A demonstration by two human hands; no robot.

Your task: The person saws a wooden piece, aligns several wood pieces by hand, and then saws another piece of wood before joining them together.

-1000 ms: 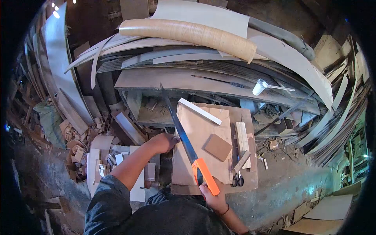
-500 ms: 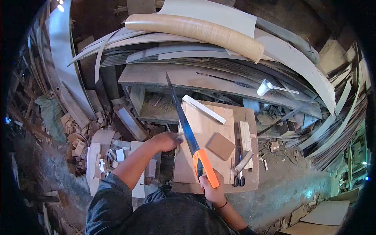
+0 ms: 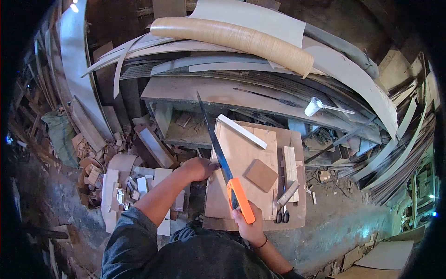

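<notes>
My right hand is wrapped around the orange handle of a handsaw. The saw's long dark blade slants up and left, past the far edge of a wooden board. At the board's left edge is my left hand, its fingers closed beside the blade; what they grip is hidden. On the board lie a brown square block and a white-topped strip. To the right are a pale wood strip, scissors and a short tool with a pale, wrapped-looking handle.
Behind the board stands a low bench bearing a white cup with a stick and a thin dark rod. A rolled wood-grain sheet lies over stacked panels. Wood offcuts are heaped at left.
The saw's handle and my right hand have shifted slightly left, and the blade tip sits a little lower. My left hand stays by the board's left edge.
</notes>
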